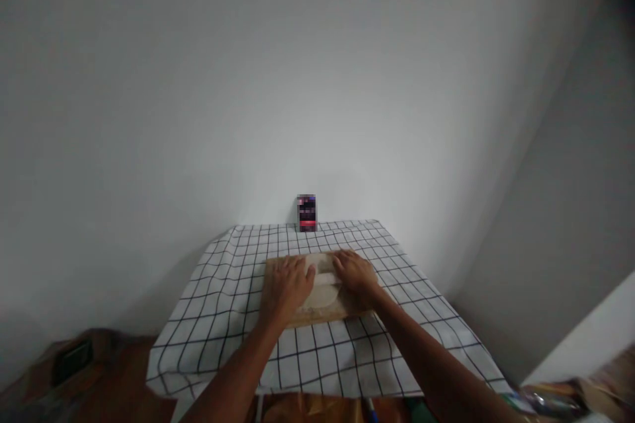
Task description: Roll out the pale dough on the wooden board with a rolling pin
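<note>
A flat, pale round of dough (321, 296) lies on a wooden board (317, 321) in the middle of the table. Across the dough rests a light-coloured rolling pin (325, 278), its short middle stretch showing between my hands. My left hand (292, 283) lies over the pin's left end, thumb toward the middle. Over the right end is my right hand (356, 272), fingers pointing forward. Both palms cover the pin's ends, so those are hidden. Part of the dough spreads beyond the pin, toward the far edge of the board.
A white cloth with black checks (218, 317) covers the table. At its back edge a small dark box-like item (306, 214), blurred out, stands against the white wall (307, 92). On the floor at left is a brown box (74, 360); blurry packages (555, 403) lie at lower right.
</note>
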`<act>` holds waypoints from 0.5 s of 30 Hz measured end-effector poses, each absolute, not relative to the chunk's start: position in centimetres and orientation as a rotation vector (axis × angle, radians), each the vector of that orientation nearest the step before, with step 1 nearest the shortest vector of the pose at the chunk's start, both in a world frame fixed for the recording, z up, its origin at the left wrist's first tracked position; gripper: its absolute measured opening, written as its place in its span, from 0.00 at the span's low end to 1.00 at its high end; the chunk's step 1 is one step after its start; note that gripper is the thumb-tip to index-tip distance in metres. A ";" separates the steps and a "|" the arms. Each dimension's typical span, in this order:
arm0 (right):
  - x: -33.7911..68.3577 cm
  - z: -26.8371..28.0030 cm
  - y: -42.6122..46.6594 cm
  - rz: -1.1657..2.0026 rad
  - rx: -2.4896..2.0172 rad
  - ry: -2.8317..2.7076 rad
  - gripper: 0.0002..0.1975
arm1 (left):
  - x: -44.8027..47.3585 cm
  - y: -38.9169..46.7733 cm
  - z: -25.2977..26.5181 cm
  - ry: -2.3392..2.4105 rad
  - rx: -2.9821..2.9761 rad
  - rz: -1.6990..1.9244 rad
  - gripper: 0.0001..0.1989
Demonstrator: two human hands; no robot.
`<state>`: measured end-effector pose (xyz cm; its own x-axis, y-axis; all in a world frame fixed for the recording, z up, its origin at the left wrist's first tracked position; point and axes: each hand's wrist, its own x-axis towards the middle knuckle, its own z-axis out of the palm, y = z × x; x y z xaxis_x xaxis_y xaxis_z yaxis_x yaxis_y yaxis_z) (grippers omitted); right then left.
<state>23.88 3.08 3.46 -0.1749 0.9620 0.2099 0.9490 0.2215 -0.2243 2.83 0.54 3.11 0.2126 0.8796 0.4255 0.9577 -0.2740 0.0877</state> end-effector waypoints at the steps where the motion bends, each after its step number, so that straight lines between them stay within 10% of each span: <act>1: 24.0 3.1 2.0 0.034 -1.777 -2.181 0.26 | 2.9 -0.2 2.6 -1.742 -2.298 -0.623 0.23; 15: 24.0 2.5 1.3 -0.055 -1.761 -2.150 0.27 | 2.7 -0.2 2.2 -1.757 -2.332 -0.585 0.25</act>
<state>23.97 1.25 2.49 -0.1588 0.9412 0.2983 0.9553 0.2228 -0.1945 2.74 -0.16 2.21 0.2317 0.8860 0.4017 0.9499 -0.2951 0.1029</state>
